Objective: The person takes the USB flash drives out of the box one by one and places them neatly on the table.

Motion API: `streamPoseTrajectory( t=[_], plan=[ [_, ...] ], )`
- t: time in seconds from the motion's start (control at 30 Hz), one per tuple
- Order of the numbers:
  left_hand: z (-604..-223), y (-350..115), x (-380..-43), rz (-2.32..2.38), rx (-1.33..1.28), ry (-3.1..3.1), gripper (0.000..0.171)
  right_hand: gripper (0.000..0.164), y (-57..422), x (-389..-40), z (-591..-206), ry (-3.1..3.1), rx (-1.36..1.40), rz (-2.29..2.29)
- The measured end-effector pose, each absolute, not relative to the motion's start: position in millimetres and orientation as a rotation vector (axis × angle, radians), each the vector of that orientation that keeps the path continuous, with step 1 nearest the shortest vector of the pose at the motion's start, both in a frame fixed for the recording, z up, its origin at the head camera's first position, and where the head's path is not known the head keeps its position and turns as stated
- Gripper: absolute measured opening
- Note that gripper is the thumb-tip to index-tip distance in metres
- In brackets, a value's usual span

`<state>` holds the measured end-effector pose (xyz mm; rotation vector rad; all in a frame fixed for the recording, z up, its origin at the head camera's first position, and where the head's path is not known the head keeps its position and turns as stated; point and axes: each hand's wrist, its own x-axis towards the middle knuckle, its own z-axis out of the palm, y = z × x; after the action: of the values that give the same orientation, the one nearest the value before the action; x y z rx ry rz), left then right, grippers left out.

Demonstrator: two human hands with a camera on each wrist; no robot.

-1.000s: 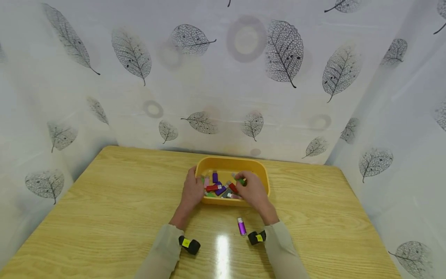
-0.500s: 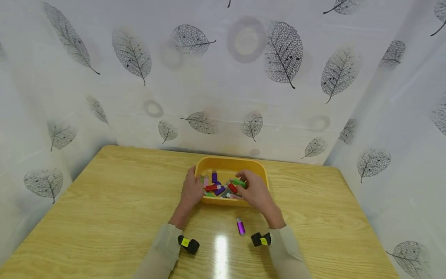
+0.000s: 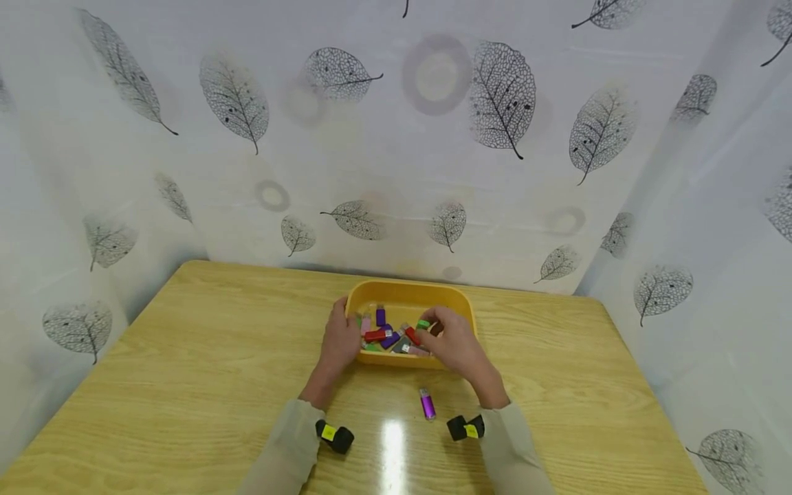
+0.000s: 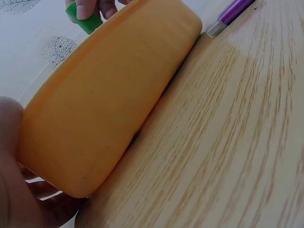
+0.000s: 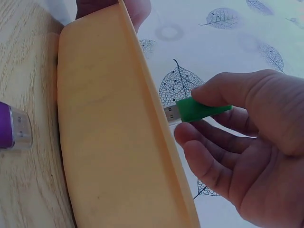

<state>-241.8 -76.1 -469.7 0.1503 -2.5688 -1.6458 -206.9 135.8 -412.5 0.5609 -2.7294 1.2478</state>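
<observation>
A yellow plastic bin (image 3: 396, 360) stands on the table with several USB sticks inside, among them a red one (image 3: 375, 335), a purple one (image 3: 380, 315) and a pink one. My left hand (image 3: 341, 338) grips the bin's left end; in the left wrist view its fingers (image 4: 45, 190) curl round the lower corner. Over the bin's right part, my right hand (image 3: 459, 344) pinches a green USB stick (image 5: 194, 110) between thumb and fingers, its metal plug bare. On the table in front of the bin lies a purple USB stick (image 3: 427, 404) with a clear cap.
The wooden table (image 3: 216, 385) reaches back to a white curtain (image 3: 383, 151) with a leaf print, which also runs along both sides. Each wrist wears a black camera with a yellow label, the left camera (image 3: 335, 436) and the right camera (image 3: 465, 427).
My right hand has drawn slightly right and turned the green USB stick, which showed lengthwise half a second ago and shows less now. My left hand has stayed on the bin.
</observation>
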Motion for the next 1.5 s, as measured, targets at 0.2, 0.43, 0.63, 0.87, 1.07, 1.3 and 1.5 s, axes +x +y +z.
streamPoseTrajectory(
  t=[0.2,0.43,0.63,0.87,1.07,1.3,1.5],
  plan=[
    [-469.2,-74.9,-241.0,-1.647,0.143,-2.562,0.042,0.016,139.1,-206.3,-413.5,-2.712,0.626,1.232],
    [-469.7,-75.0,-241.6,-1.648,0.142,-2.559,0.043,0.023,138.2,-204.1,-412.4,-2.739,0.711,1.183],
    [-467.8,-76.6,-240.9,-1.655,0.138,-2.548,0.042,0.017,136.6,-197.1,-407.3,-2.783,0.819,1.153],
    [-469.8,-76.1,-241.1,-1.662,0.135,-2.540,0.042,0.015,136.4,-178.8,-403.4,-2.793,0.926,1.020],
    [-470.4,-75.5,-241.6,-1.664,0.130,-2.531,0.042,0.017,132.9,-161.7,-410.5,-2.793,1.047,0.718],
    [-468.4,-75.8,-244.7,-1.667,0.142,-2.531,0.042,0.016,130.6,-151.4,-419.7,-2.936,0.984,0.183],
    [-468.4,-74.3,-242.2,-1.653,0.147,-2.540,0.041,0.017,129.2,-145.9,-429.7,-3.083,0.911,0.003]
  ],
)
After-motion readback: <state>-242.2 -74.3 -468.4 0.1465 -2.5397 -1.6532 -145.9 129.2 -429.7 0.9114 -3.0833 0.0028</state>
